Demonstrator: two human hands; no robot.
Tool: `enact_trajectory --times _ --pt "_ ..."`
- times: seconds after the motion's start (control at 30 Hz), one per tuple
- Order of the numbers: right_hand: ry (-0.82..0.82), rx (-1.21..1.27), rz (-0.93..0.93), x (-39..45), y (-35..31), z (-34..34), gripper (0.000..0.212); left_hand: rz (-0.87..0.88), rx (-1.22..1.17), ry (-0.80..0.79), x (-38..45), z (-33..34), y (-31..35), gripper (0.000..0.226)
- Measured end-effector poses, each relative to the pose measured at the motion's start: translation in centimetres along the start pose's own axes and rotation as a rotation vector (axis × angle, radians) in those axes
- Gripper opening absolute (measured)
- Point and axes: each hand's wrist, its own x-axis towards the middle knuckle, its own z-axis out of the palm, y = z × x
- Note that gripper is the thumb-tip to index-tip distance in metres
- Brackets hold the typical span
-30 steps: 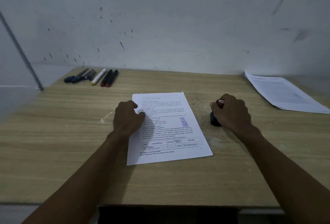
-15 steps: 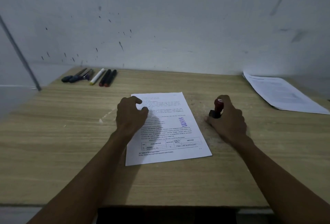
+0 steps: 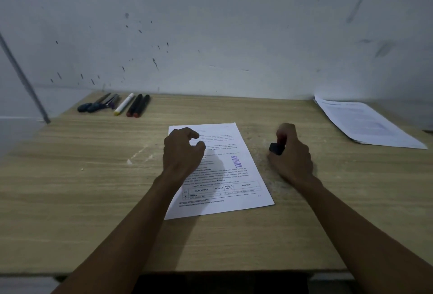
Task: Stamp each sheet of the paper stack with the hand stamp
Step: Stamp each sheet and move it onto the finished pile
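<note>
A printed sheet (image 3: pixel 230 200) lies on the wooden table in front of me, with a purple "LUNAS" stamp mark (image 3: pixel 236 161) near its right edge. My left hand (image 3: pixel 181 151) hovers over the sheet's upper left part, fingers loosely curled and holding nothing. Just right of the sheet, my right hand (image 3: pixel 294 156) grips the hand stamp (image 3: pixel 276 148). The stamp has a red handle and a black base, which sits low at the table surface, off the sheet. A stack of printed paper (image 3: pixel 365 122) lies at the back right corner.
Several pens and markers (image 3: pixel 117 105) lie in a row at the back left of the table (image 3: pixel 93 188). A stained wall rises directly behind the table. The table's front edge runs close below my forearms.
My right hand shifted the stamp slightly and its black base shows more from under the fingers. My left hand lifted off the sheet and its fingers loosened.
</note>
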Motion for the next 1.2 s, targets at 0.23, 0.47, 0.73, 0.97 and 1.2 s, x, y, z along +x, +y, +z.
enact_trajectory --times 0.23,0.47,0.73,0.97,1.2 --pt "0.120 0.088 0.147 -0.4 0.4 -0.2 0.078 0.072 -0.069 -0.058 -0.4 1.0 2.5 0.021" --pt "0.226 0.159 0.123 -0.1 1.3 0.5 0.025 0.136 -0.112 -0.104 -0.3 2.2 4.5 0.018" --pt "0.189 0.118 0.065 -0.4 1.8 0.6 0.028 0.127 -0.104 -0.152 -0.5 3.7 4.8 0.018" --pt "0.211 0.098 0.068 -0.9 1.8 0.6 0.029 0.108 -0.073 -0.135 -0.4 2.9 3.9 0.018" --pt "0.188 0.084 0.083 -0.9 1.8 0.7 0.030 0.079 -0.091 -0.152 -0.5 2.3 3.7 0.018"
